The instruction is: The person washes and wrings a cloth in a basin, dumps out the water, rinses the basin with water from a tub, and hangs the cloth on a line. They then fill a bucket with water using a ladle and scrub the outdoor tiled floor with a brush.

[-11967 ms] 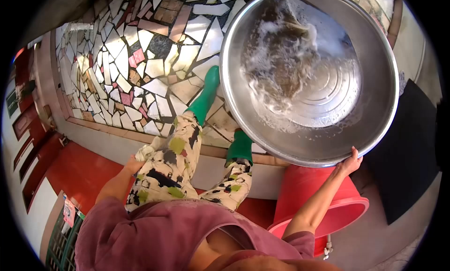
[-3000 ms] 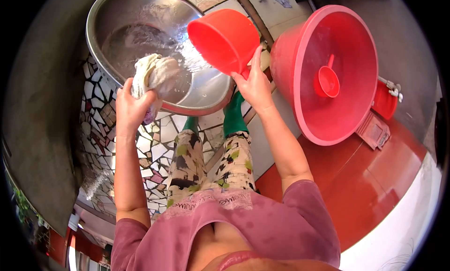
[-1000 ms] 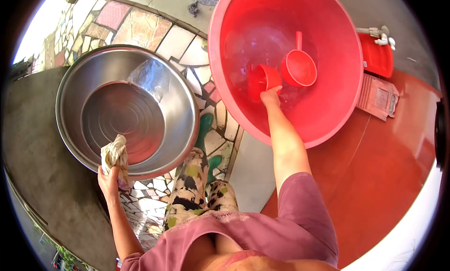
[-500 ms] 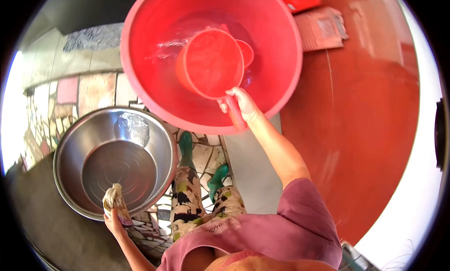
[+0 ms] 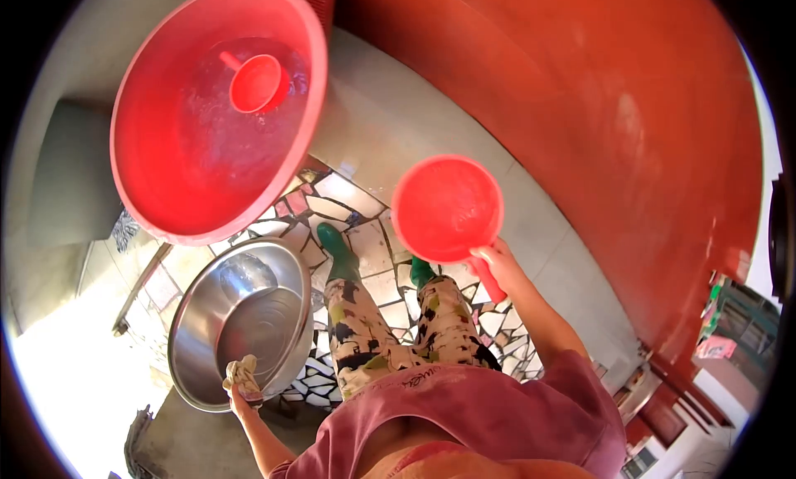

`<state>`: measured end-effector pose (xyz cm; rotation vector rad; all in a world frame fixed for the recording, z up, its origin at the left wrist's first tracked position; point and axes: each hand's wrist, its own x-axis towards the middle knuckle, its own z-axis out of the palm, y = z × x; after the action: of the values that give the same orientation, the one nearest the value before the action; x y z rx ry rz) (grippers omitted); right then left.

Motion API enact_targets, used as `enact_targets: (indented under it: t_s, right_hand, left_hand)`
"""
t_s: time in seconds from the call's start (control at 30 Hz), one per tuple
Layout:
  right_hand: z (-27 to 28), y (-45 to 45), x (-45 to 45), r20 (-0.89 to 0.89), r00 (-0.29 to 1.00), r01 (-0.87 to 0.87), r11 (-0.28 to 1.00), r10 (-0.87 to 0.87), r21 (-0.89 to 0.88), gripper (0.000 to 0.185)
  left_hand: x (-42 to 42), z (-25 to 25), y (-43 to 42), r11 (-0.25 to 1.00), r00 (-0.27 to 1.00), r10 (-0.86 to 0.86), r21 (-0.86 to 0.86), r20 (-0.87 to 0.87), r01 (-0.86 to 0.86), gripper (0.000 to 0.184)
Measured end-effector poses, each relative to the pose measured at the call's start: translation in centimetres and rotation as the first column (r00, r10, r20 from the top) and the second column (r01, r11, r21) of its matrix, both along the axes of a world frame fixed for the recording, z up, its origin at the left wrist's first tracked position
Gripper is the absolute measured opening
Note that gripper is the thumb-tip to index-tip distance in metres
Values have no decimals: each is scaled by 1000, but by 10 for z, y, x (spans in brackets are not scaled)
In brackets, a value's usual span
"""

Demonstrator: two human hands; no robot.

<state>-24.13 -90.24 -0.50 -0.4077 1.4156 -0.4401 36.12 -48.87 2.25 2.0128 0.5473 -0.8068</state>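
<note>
My right hand point(image 5: 497, 267) is closed around the handle of a large red water dipper point(image 5: 448, 207), held above the floor in front of my body. Something shiny like water shows inside the dipper. At the near rim of a wide steel basin point(image 5: 192, 334), my left hand point(image 5: 242, 403) grips a crumpled pale cloth point(image 5: 241, 373). A big red plastic tub point(image 5: 149, 151) with water in it stands beyond the basin. In that water floats a smaller red dipper point(image 5: 255, 82).
Underfoot is a floor of broken-tile mosaic point(image 5: 365, 251), where my green boots point(image 5: 338, 251) stand. A grey ledge point(image 5: 390, 118) runs along the red surface point(image 5: 564, 81) on the right. Shelves with items point(image 5: 742, 325) are at the far right.
The large dipper has left the tub and is now over the floor to its right. My view has turned right, so the tub appears further left. The left hand still holds the cloth.
</note>
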Motion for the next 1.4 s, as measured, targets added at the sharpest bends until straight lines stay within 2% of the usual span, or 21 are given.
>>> enact_targets:
  t_s: [0.07, 0.13, 0.27, 0.33, 0.4, 0.47, 0.5, 0.53, 0.6, 0.67, 0.7, 0.77, 0.8, 0.93, 1.07, 1.13, 1.17, 1.23, 1.27, 1.33, 1.4]
  right_hand:
    - [-34, 58, -65, 45, 982, 183, 982, -185, 57, 16]
    - [-67, 121, -127, -130, 956, 280, 950, -262, 140, 22]
    - [-72, 169, -180, -349, 772, 587, 807, -531, 71, 18]
    - [-87, 170, -203, -485, 704, 630, 771, -519, 89, 17]
    - [-116, 146, -209, -516, 701, 611, 788, -492, 80, 15]
    - [-171, 103, -200, -672, 571, 613, 790, -471, -33, 14]
    - [-181, 64, -183, -639, 622, 585, 811, -453, -5, 16]
    - [-203, 30, -167, -597, 652, 518, 850, -467, -99, 26]
    - [-199, -48, -101, -472, 651, 553, 798, -594, -241, 39]
    - [-165, -86, -64, -390, 653, 625, 753, -649, -205, 29]
    - [-164, -93, -63, -136, 661, 734, 673, -738, -89, 25]
    - [-173, -90, -73, 332, 520, 794, 589, -787, 153, 27]
    - [-159, -86, -78, 465, 373, 831, 513, -803, 218, 29]
    - [-115, -38, -130, 640, 257, 873, 458, -725, 168, 32]
    - [-83, 27, -179, 330, 464, 855, 513, -822, 74, 29]
    - [-81, 61, -196, 115, 459, 877, 470, -881, 103, 28]
    - [-85, 78, -207, 112, 466, 873, 477, -878, 103, 28]
    - [-108, 103, -225, -350, 483, 867, 495, -803, 59, 25]
    - [-126, 107, -227, -347, 493, 860, 507, -797, 57, 25]
    - [-165, 115, -227, -579, 483, 791, 610, -657, -33, 22]
    - [-210, 92, -208, -527, 530, 749, 658, -664, -75, 19]
  left_hand:
    - [13, -5, 5, 1000, 996, 3, -13, -86, -5, 46]
    - [19, -5, 6, 999, 986, 21, -21, -167, -25, 46]
    - [27, -8, -1, 998, 954, -50, -50, -296, 37, 47]
    - [22, -8, -2, 995, 942, -77, -79, -328, 54, 47]
    - [10, -14, -3, 999, 987, -12, 32, -161, 17, 43]
    - [6, -11, -7, 999, 983, -30, 23, -182, 35, 44]
    - [1, -8, -9, 999, 981, -33, 3, -189, 34, 45]
    - [-5, -7, -12, 999, 979, -35, -18, -200, 32, 47]
    - [-15, -6, -17, 991, 978, -80, -118, -194, 58, 45]
    - [-21, -4, -26, 998, 984, -41, -52, -176, 32, 44]
    - [-23, -6, -31, 998, 984, -47, -59, -172, 37, 44]
    - [-23, -12, -28, 997, 984, -14, -74, -176, 1, 43]
    - [-22, -13, -26, 997, 984, -14, -73, -179, 1, 43]
    - [-16, -12, -20, 997, 976, 2, -75, -218, -19, 42]
    - [1, -21, -1, 995, 962, -1, -97, -271, -27, 43]
    - [1, -21, 0, 993, 960, 26, -100, -280, -56, 44]
    - [0, -21, 1, 996, 971, 10, -85, -240, -31, 44]
    - [-4, -21, 2, 999, 988, 2, -50, -157, -10, 44]
    - [-5, -21, 2, 998, 987, 15, -53, -158, -24, 44]
    - [-11, -20, 0, 999, 997, 0, -51, -77, -4, 43]
    - [-14, -20, -3, 996, 997, 26, -85, -71, -32, 45]
